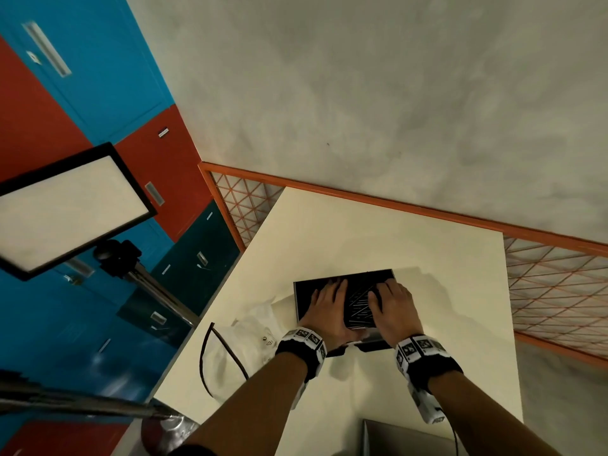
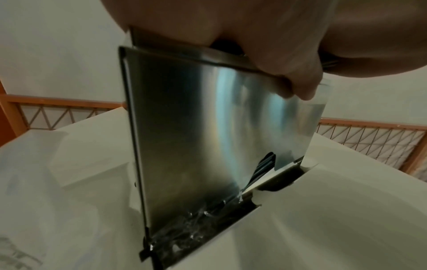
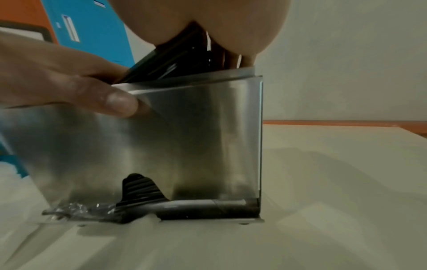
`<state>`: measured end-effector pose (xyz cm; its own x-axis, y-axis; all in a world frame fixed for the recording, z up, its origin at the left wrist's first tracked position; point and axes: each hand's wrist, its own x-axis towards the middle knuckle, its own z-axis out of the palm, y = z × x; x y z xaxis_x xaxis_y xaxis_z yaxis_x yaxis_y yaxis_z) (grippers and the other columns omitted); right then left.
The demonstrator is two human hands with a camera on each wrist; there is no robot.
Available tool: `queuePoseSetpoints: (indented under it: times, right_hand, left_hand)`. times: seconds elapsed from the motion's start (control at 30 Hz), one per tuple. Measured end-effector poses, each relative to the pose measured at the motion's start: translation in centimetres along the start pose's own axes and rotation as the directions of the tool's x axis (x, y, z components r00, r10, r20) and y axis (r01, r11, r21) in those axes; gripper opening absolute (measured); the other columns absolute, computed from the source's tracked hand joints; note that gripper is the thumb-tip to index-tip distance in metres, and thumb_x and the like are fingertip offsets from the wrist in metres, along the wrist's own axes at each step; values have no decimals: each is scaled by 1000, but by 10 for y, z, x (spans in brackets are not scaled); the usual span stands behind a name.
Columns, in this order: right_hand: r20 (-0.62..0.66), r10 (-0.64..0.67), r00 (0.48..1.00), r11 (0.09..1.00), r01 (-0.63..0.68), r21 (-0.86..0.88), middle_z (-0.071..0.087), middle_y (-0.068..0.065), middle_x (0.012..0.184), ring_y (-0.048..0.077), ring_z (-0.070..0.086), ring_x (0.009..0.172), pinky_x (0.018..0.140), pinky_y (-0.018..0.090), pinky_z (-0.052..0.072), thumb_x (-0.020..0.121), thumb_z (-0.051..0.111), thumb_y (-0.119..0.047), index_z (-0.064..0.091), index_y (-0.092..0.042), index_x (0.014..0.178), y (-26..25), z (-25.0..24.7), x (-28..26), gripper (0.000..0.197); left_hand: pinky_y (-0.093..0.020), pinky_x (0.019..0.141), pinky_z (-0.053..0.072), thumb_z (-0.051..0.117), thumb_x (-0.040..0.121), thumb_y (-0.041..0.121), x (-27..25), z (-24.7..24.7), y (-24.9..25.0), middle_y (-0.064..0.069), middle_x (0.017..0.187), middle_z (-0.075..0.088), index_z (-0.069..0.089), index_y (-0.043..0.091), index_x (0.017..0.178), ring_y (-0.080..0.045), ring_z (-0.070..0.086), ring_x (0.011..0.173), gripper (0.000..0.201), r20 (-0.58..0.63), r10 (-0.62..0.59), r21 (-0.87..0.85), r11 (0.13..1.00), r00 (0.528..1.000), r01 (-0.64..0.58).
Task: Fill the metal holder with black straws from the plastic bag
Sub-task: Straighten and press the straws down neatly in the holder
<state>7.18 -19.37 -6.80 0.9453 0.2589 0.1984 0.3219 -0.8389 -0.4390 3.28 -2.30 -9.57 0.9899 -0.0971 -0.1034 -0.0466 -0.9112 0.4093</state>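
The white bench (image 1: 378,232) carries the metal holder (image 1: 332,284), upright near its middle, with the crumpled plastic bag (image 1: 250,337) just to its left; grey print on the bag is too blurred to read. Both hands press flat on the black straws (image 1: 358,307) heaped in the holder's open top. The left hand (image 1: 329,311) and right hand (image 1: 394,307) each show a released grip with fingers extended.

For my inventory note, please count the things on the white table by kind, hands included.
Metal holder: 1
Load of black straws in it, too many to count singly: 1
Plastic bag: 1
Grey object at the near edge, kind unclear: 1
Hands, left hand and right hand: 2
Total: 6
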Motion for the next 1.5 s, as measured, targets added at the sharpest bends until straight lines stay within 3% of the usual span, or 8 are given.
queuePoseSetpoints:
  times: [0.23, 0.47, 0.53, 0.67, 0.8, 0.97, 1.17, 1.5]
  right_hand:
    - [7, -41, 999, 998, 40, 54, 56, 7, 97, 27, 55, 85, 79, 39, 49, 98, 28, -36, 60, -8, 94, 0, -11, -7, 43]
    - [-92, 117, 989, 971, -94, 221, 52, 5, 109, 25, 53, 97, 82, 40, 49, 94, 53, -23, 49, -10, 111, -11, -17, -7, 21]
    - [-80, 102, 992, 973, -82, 215, 55, 6, 113, 24, 54, 100, 85, 39, 49, 94, 55, -20, 53, -8, 116, -12, -17, -3, 24]
    - [94, -73, 993, 997, 72, 8, 62, 4, 93, 25, 59, 83, 77, 42, 52, 92, 38, -32, 68, -11, 85, -13, -2, -4, 38]
    - [250, -58, 967, 987, 93, -129, 62, 1, 90, 24, 59, 88, 76, 39, 53, 93, 28, -38, 68, -16, 82, -10, 1, -12, 47]
    - [355, -98, 930, 949, 195, -246, 62, -2, 102, 20, 59, 100, 80, 36, 51, 94, 17, -43, 68, -20, 96, -12, -11, -10, 55]
    - [417, -79, 905, 926, 222, -305, 53, 1, 127, 21, 50, 120, 100, 38, 40, 98, 39, -37, 60, -16, 116, -16, -19, 15, 35]
    - [692, 119, 712, 954, 110, -278, 34, 13, 153, 33, 50, 125, 95, 36, 45, 95, 43, -47, 31, -17, 149, -7, 13, 41, 63]
  left_hand:
    - [-54, 117, 26, 54, 75, 80, -6, 0, -1, 2, 144, 44, 12, 43, 154, -26, 41, 134, 97, 29, 41, 59, 997, 999, -43]
    - [-52, 111, 30, 52, 82, 77, -14, -5, 3, 0, 136, 43, 10, 54, 151, -27, 40, 126, 84, 90, 66, 74, 995, 994, -73]
    - [-52, 109, 31, 52, 82, 77, -17, -3, 4, 0, 135, 43, 12, 51, 152, -27, 41, 125, 84, 81, 78, 81, 993, 994, -85]
    - [-49, 107, 37, 56, 76, 79, -18, 3, 5, 3, 138, 45, 26, 29, 153, -24, 43, 126, 96, 18, 34, 91, 995, 999, -35]
    - [-49, 107, 37, 58, 74, 74, -18, 4, 5, 1, 138, 45, 34, 25, 148, -25, 43, 126, 92, 24, 37, 119, 992, 999, -40]
    - [-49, 108, 35, 58, 73, 72, -23, 4, 9, 2, 139, 44, 34, 27, 146, -24, 42, 127, 89, 38, 17, 135, 991, 999, -22]
    - [-51, 105, 35, 54, 77, 71, -31, 7, 12, 2, 136, 49, 41, 24, 138, -24, 45, 126, 78, 15, 49, 187, 981, 999, -51]
    - [-52, 108, 34, 52, 80, 68, -45, 14, 16, -1, 134, 52, 45, 19, 134, -24, 47, 124, 73, -12, 71, 206, 976, 997, -67]
